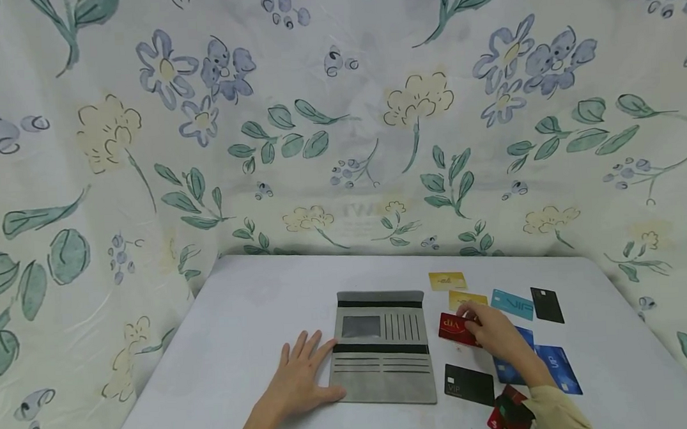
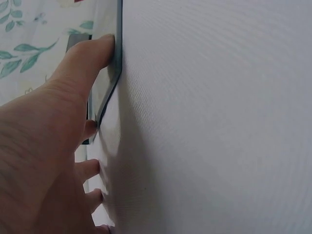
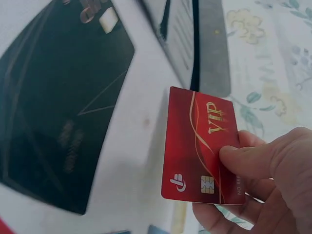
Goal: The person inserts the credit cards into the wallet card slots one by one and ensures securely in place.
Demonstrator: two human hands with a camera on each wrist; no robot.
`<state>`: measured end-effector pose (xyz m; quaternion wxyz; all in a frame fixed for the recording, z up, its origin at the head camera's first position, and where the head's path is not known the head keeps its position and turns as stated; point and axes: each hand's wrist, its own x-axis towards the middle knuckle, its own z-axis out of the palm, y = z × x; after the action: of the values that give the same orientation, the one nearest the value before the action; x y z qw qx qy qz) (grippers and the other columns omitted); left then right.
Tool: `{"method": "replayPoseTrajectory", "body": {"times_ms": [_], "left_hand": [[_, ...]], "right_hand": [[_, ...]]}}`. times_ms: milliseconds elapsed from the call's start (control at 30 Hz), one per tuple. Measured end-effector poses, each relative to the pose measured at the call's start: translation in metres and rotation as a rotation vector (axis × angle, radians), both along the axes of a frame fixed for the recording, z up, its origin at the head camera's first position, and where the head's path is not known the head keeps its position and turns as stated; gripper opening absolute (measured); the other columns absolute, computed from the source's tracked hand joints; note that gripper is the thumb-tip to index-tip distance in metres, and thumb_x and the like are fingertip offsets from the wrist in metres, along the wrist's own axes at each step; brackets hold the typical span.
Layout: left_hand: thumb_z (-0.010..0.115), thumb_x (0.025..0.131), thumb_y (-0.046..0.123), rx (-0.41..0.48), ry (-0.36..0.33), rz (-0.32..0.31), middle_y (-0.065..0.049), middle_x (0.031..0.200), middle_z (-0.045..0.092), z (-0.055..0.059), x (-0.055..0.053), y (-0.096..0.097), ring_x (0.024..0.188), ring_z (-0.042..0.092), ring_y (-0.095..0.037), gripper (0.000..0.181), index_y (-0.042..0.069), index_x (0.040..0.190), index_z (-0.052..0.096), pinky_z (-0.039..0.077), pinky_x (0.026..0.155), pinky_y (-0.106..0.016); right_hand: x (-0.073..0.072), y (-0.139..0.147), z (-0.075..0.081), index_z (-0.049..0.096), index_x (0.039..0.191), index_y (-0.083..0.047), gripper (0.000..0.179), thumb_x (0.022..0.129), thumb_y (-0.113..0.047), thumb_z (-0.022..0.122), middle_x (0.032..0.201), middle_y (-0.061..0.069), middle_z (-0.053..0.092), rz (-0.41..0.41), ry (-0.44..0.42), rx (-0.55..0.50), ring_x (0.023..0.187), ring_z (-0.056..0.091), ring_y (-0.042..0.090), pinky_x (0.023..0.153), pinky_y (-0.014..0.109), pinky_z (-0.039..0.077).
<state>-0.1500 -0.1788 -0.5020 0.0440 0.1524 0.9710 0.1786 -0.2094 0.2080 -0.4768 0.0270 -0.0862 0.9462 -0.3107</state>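
Here's the red card (image 3: 190, 141), glossy and round-cornered, tilted just right of the unfolded wallet (image 1: 381, 361), and we see the right hand (image 1: 496, 331) pinching it at one end, thumb on the printed face, fingers curled behind. We'd call it light, thin and stiff, hardly fragile, probably a touch slippery; we'd favour the short edge, leaving the far end free, just as this grip does. Out to the wallet: grey, banded in black, with slotted panels and a dark window; we judge it softer and floppier, best steadied at its side. And there's the left hand (image 1: 301, 377), fingers straight and spread, thumb touching the wallet's lower left edge, gripping nothing. Around them we have a black VIP card (image 1: 468, 385), yellow cards (image 1: 447, 281) and blue cards (image 1: 559, 369), all on a white, finely ribbed table (image 1: 256, 321), with a floral sheet (image 1: 340, 134) behind
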Motion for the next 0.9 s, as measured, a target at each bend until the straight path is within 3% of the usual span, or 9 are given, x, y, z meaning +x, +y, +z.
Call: {"method": "replayPoseTrajectory", "body": {"times_ms": [167, 300, 900], "left_hand": [[0.069, 0.076, 0.069, 0.004, 0.004, -0.005, -0.019, 0.157, 0.033, 0.001, -0.001, 0.000, 0.147, 0.020, -0.046, 0.093, 0.018, 0.149, 0.044, 0.013, 0.113, -0.070], [0.069, 0.076, 0.069, 0.011, 0.005, -0.006, -0.019, 0.157, 0.033, 0.000, -0.001, -0.001, 0.147, 0.019, -0.046, 0.093, 0.018, 0.149, 0.043, 0.011, 0.114, -0.070], [0.067, 0.077, 0.070, 0.036, -0.011, 0.005, -0.017, 0.160, 0.030, -0.003, 0.001, -0.001, 0.149, 0.016, -0.044, 0.093, 0.020, 0.151, 0.041, 0.007, 0.116, -0.067]], "right_hand": [[-0.004, -0.008, 0.008, 0.061, 0.113, -0.009, 0.021, 0.094, 0.000, 0.060, 0.103, 0.011, 0.067, -0.014, 0.002, -0.022, 0.080, 0.057, 0.020, 0.067, 0.032, 0.054], [-0.008, -0.020, 0.015, 0.063, 0.112, -0.007, 0.021, 0.093, 0.001, 0.061, 0.098, 0.010, 0.067, 0.020, 0.016, -0.050, 0.077, 0.057, 0.018, 0.066, 0.030, 0.054], [-0.018, -0.062, 0.018, 0.065, 0.109, -0.010, 0.018, 0.092, -0.003, 0.065, 0.097, 0.005, 0.067, 0.031, 0.054, -0.080, 0.083, 0.058, 0.019, 0.075, 0.036, 0.056]]}}
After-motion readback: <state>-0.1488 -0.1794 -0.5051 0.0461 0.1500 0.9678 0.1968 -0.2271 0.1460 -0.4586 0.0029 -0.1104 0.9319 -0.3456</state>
